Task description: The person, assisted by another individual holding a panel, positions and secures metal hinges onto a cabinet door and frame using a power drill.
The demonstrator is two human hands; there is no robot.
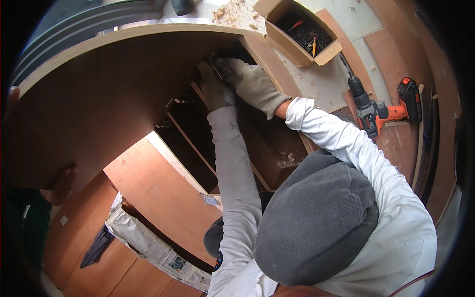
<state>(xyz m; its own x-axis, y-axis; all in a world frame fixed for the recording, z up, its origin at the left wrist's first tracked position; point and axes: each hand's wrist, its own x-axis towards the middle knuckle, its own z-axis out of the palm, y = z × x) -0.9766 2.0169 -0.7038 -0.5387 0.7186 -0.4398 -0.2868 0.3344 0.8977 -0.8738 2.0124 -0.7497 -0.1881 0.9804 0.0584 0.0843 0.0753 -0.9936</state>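
Both my hands wear pale work gloves and meet at the far inner corner of a wooden cabinet frame [264, 59]. Between them is a small shiny metal fitting [216, 66] that looks like a hinge, by the edge of a large brown door panel [109, 94]. My right hand [252, 84] pinches the fitting from the right. My left hand [216, 86] reaches up on its left, fingers closed around its side. Shadow and the gloves hide part of the fitting. At left, another person's hand [62, 185] rests against the panel.
An open cardboard box [285, 47] of dark screws, with a yellow pencil [313, 47], stands beyond the frame. An orange and black cordless drill [368, 106] lies at right. Wood shavings [237, 12] litter the far floor. A newspaper-covered board [148, 237] lies near left.
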